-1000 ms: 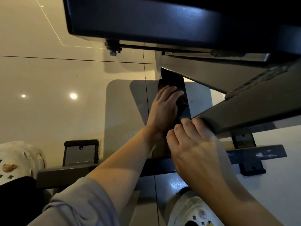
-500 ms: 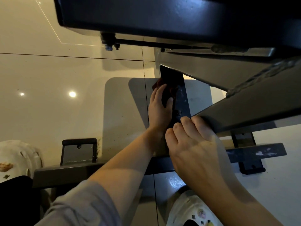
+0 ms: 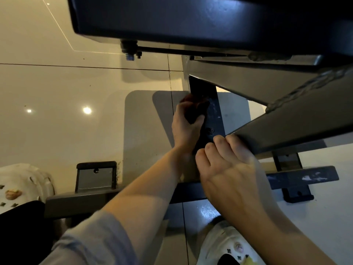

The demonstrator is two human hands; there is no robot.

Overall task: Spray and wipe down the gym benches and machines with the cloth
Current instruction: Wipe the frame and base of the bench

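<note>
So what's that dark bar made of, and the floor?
The dark bar looks like painted metal: hard flat faces, a bolt, pale scuffs where the coating has worn. The floor looks like glossy polished tile: it mirrors lights and shows thin joint lines.

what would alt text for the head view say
Under a bench, the left hand grips a dark cloth against a dark upright frame plate, while the right hand holds the sloping grey beam.
</note>
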